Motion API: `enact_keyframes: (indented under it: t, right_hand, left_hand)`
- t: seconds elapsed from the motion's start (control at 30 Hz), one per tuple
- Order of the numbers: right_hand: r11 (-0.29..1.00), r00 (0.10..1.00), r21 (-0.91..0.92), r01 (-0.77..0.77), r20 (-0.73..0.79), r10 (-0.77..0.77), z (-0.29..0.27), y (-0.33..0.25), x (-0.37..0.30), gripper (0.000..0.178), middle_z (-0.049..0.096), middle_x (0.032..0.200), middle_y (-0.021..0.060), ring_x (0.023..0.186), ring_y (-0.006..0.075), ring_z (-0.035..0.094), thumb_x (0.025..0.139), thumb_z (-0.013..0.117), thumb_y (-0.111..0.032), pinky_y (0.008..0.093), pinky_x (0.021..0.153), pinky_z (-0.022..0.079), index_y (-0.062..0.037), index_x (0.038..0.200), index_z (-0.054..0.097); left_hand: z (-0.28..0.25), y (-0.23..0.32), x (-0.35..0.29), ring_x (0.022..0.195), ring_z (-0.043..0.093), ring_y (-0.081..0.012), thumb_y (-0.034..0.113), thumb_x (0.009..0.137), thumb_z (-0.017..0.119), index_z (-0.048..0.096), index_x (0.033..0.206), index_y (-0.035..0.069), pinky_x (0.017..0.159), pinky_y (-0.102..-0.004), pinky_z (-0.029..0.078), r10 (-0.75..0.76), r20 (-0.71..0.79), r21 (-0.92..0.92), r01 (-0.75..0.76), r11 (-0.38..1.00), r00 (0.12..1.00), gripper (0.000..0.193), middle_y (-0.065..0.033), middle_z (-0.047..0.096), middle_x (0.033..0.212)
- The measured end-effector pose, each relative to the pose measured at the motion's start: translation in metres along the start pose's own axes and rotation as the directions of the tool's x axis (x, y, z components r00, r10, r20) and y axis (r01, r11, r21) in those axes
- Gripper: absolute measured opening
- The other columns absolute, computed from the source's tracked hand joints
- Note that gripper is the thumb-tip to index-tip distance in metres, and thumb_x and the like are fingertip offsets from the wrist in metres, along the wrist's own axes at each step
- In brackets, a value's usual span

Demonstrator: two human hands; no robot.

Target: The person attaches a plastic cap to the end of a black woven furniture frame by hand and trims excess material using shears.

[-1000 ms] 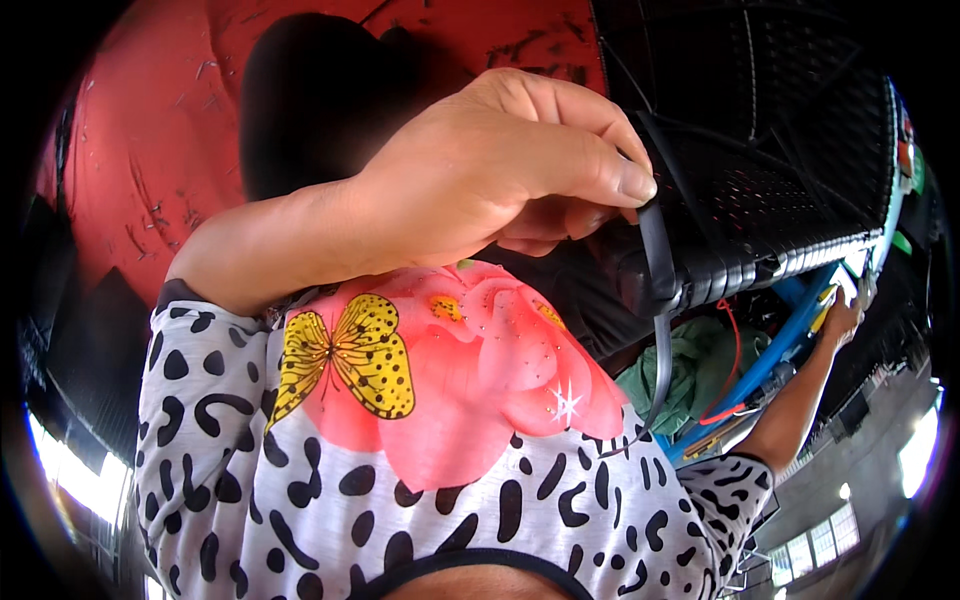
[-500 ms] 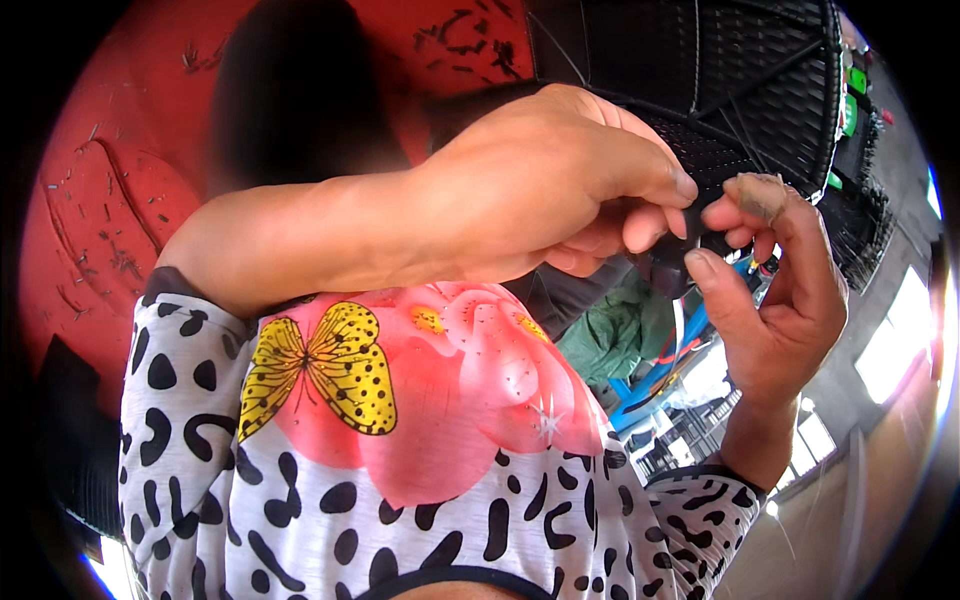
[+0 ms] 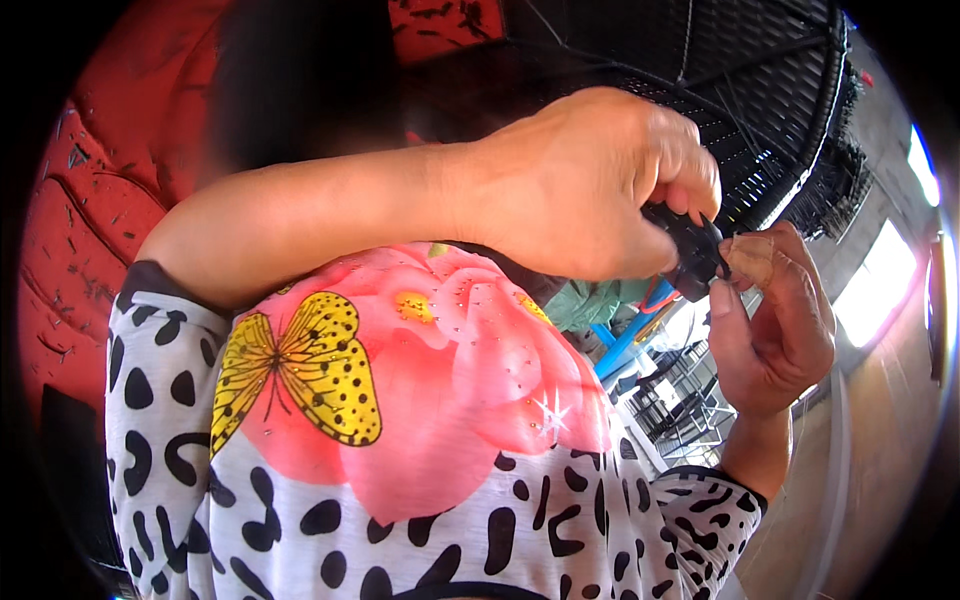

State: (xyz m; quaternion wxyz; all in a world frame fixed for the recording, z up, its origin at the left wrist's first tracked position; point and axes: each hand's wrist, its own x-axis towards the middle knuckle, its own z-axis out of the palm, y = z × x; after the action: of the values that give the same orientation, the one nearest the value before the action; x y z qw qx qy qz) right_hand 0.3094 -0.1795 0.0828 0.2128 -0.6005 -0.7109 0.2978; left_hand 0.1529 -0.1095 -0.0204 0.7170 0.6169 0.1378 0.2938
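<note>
A: Entry one, left hand (image 3: 605, 180). Condition of grip?

B: Closed round a black end (image 3: 692, 258), right of centre, high in view. Back of hand uppermost. Rolled over since half a second ago, from a pinch with thumb tip on top.

A: Entry two, right hand (image 3: 780, 338)?

B: Grip closed, thumb below, forefinger above, on the tip of a dark strip (image 3: 724, 268) at the right side of the black end. Forefinger fitted with a tan wrap (image 3: 757, 260). Seen a second ago well off to the right; half a second ago near, but with thumb and finger apart.

A: Significance?

B: Formerly one-handed, now two-handed: held firm on the left, by the look of it, and worked at the strip's tip on the right. Hanging length of strip, plain a second ago, no longer distinguishable.

A: Surroundings?

B: Above and behind, one black woven panel (image 3: 770, 60); join with the black end hidden, so impossible to confirm. Beneath the hands, a green cloth (image 3: 585, 305) and a blue bar (image 3: 628, 338). Far left, red sheeting (image 3: 110, 240), strewn with dark scraps.
</note>
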Motion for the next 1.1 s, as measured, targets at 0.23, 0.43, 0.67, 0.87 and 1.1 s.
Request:
enact_keyframes:
  t: [0.23,0.43,0.67,0.87,1.1]
  right_hand:
    - [0.999,0.997,-0.023,-0.027,0.078,0.029,-0.002,0.010,-0.003,0.016,0.056,0.070,0.0150,0.058,0.0209,0.053,0.059,0.056,0.006,0.0267,0.052,0.043,0.0074,0.075,0.058]
    - [0.996,0.988,0.013,-0.092,0.130,0.089,-0.004,0.010,-0.002,0.018,0.052,0.067,0.0118,0.056,0.0189,0.050,0.058,0.052,0.006,0.0250,0.049,0.041,0.0065,0.075,0.058]
    - [0.993,0.984,0.042,-0.111,0.148,0.104,-0.001,0.009,0.000,0.017,0.050,0.062,0.0083,0.052,0.0172,0.046,0.058,0.050,0.005,0.0255,0.045,0.036,0.0035,0.074,0.057]
    - [0.986,0.909,-0.041,-0.163,0.382,0.166,-0.010,0.007,0.009,0.018,0.052,0.072,0.0103,0.058,0.0148,0.050,0.066,0.056,0.000,0.0230,0.051,0.038,0.0050,0.082,0.060]
    - [0.975,0.849,-0.149,-0.164,0.482,0.217,-0.020,-0.002,0.017,0.016,0.051,0.071,0.0100,0.059,0.0166,0.049,0.072,0.062,-0.008,0.0258,0.051,0.037,0.0039,0.082,0.061]
  left_hand:
    - [0.013,-0.034,0.000,0.080,0.055,-0.0217,0.001,0.064,0.069,0.060,0.090,0.000,0.070,-0.0295,0.044,-0.032,0.246,-0.128,0.065,0.990,0.969,0.027,-0.0094,0.056,0.082]
    - [0.017,-0.045,0.001,0.079,0.055,-0.0208,0.002,0.066,0.070,0.061,0.089,-0.001,0.069,-0.0291,0.044,0.005,0.237,-0.155,0.032,0.987,0.971,0.025,-0.0090,0.055,0.080]
    - [0.018,-0.051,0.002,0.079,0.055,-0.0200,0.004,0.066,0.072,0.061,0.091,-0.001,0.070,-0.0284,0.044,0.029,0.274,-0.227,0.035,0.973,0.961,0.027,-0.0084,0.056,0.081]
    - [0.018,-0.054,0.003,0.081,0.055,-0.0187,0.005,0.067,0.073,0.062,0.090,-0.001,0.072,-0.0275,0.044,0.027,0.278,-0.254,0.046,0.966,0.960,0.027,-0.0076,0.056,0.081]
    - [0.017,-0.050,0.004,0.080,0.055,-0.0186,0.003,0.067,0.072,0.062,0.090,-0.001,0.071,-0.0275,0.044,0.032,0.311,-0.267,0.055,0.962,0.950,0.026,-0.0078,0.057,0.082]
